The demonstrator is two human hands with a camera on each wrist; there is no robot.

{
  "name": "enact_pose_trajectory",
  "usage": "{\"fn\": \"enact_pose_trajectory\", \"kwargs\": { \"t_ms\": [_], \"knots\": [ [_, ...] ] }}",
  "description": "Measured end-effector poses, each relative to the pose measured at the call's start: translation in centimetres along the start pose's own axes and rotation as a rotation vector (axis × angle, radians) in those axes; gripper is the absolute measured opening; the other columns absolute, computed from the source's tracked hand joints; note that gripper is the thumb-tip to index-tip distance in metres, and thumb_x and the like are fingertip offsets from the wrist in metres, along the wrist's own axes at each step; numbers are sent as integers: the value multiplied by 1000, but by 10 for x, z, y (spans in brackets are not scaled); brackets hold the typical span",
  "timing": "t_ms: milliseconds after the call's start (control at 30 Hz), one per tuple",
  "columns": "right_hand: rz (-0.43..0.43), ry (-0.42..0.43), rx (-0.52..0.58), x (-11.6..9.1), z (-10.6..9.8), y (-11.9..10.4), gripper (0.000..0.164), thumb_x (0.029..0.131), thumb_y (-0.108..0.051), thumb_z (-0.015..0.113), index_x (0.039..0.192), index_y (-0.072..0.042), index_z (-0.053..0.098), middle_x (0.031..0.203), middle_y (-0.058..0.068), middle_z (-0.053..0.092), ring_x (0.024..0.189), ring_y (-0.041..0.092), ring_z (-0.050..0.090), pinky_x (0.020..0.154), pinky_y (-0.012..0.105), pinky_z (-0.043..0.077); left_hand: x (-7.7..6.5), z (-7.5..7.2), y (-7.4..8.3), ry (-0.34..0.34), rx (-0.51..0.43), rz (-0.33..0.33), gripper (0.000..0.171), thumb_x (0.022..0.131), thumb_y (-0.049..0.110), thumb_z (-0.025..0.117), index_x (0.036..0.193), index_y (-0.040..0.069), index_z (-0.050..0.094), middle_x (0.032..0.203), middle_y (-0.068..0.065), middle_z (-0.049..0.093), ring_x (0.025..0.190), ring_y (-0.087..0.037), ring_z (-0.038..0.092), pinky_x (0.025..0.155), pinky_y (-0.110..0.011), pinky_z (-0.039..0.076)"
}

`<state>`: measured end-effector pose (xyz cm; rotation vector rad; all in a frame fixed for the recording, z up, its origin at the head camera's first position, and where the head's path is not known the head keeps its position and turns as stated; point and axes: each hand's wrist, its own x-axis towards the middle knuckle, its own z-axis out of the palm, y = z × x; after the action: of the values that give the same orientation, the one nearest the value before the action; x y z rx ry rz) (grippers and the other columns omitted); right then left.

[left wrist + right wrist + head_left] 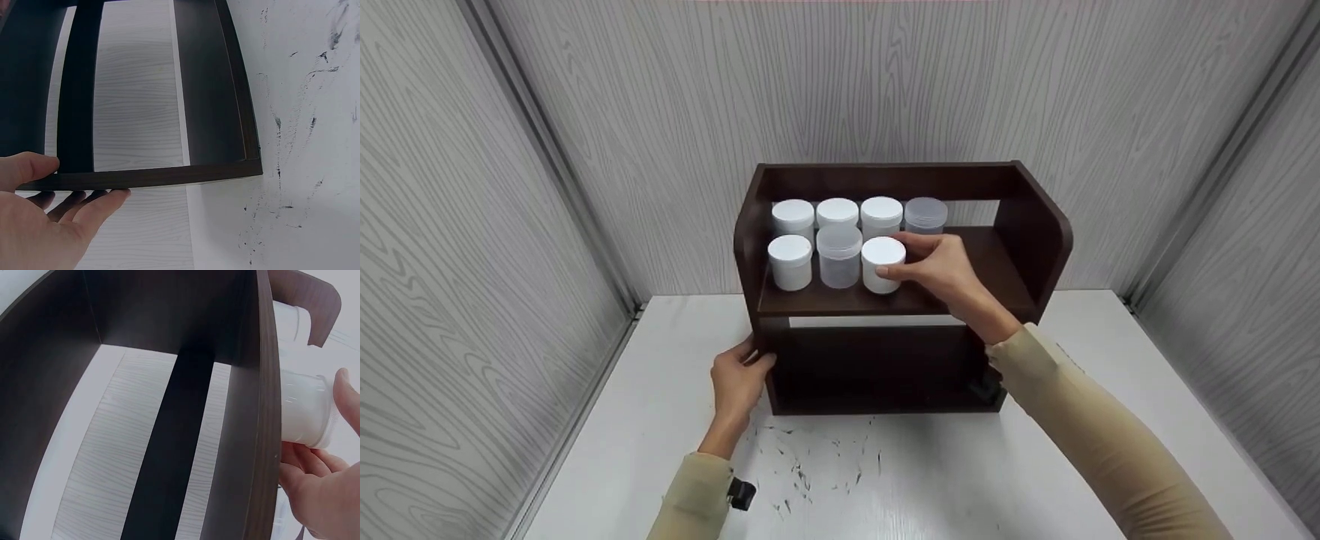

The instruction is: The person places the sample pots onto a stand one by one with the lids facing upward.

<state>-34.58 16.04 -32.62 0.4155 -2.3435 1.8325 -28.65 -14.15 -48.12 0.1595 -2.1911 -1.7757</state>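
My right hand (941, 270) holds a white lidded jar (879, 279) at the front of the upper board of a dark brown two-tier shelf (877, 302), thumb on the near side and fingers behind. In the right wrist view this jar (304, 408) stands close to the board's front edge. Left of it come a translucent jar (840, 270) and another white jar (791, 274). Behind them is a row of several white jars, with a translucent jar (925, 214) at its right end. My left hand (739, 379) grips the shelf's left side panel (152, 178), thumb inside, fingers outside.
The shelf stands on a white table (660, 442) with dark scuff marks (802, 480) in front. Its lower tier (877, 367) has an open front. Grey wood-grain walls (840, 82) rise behind and at both sides. A black clip (742, 495) sits by the left sleeve.
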Motion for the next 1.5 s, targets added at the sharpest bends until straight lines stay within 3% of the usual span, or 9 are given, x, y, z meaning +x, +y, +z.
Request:
{"fn": "enact_pose_trajectory", "kwargs": {
  "t_ms": [400,1033,1267,1500],
  "knots": [
    [39,-4,-21,5,-3,3,66,76,-12,97,135,0,70,142,16,65,134,24,58,106,32,51,0,0,0,-8,-12,-4,52,93,4,69,141,-11,58,137,-27,64,125,-38,65,101,-42,56],
    [36,3,21,4,-5,5,66,77,-10,96,136,1,69,138,15,68,128,23,63,102,31,53,-2,2,-1,6,-19,-3,53,91,3,71,140,-11,59,135,-27,65,123,-38,66,95,-35,58],
    [42,39,52,-14,-18,4,75,77,-10,95,142,5,62,141,18,65,130,26,63,103,30,54,-4,0,-1,-27,8,-10,53,94,7,70,144,-7,57,135,-25,66,124,-36,66,101,-42,56],
    [25,66,63,-38,-37,10,73,79,-9,94,143,7,61,139,24,65,129,30,64,97,27,56,-2,-1,-1,-17,8,-4,53,94,7,70,143,-8,58,136,-25,66,124,-36,66,97,-40,57]
  ]
}}
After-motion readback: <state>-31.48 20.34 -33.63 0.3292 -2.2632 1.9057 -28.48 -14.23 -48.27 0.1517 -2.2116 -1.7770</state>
